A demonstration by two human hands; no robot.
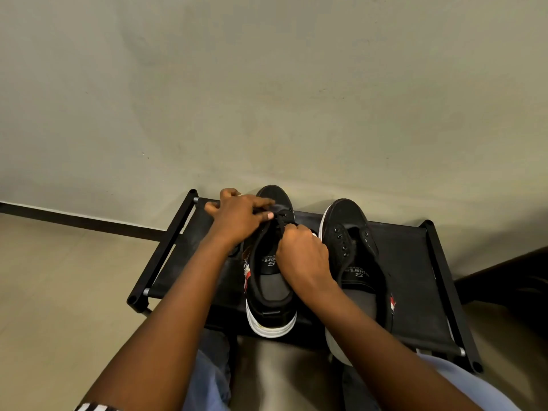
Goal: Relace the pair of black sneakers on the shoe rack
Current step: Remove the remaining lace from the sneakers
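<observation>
Nearest the camera are the person's knees in blue jeans (207,381), with a striped sleeve (95,407) just showing at the lower edge, and both bare forearms reach forward from there over the shoe rack (415,262), a low black frame with a dark fabric top standing on the pale floor (59,277). The two black sneakers sit side by side on that top, heels toward the person and toes toward the wall. The left sneaker (271,315), with a white sole and a red and white mark on its side, is the one being worked on. The right hand (302,250) is closed in a fist over its opening, gripping a black lace (280,226) that runs up from the fist to the front eyelets. The left hand (240,215) lies just beyond, fingers curled over the front of the same shoe, thumb and forefinger pinching the lace by those eyelets; the two hands are close together but not touching. The right sneaker (347,221) stands just beside, its eyelets bare and its tongue open, the right forearm crossing over its heel. Behind the rack a dark skirting strip (83,222) runs along the foot of a plain grey-green wall (267,84), and a dark shape (504,277) sits at the right edge, too dim to identify.
</observation>
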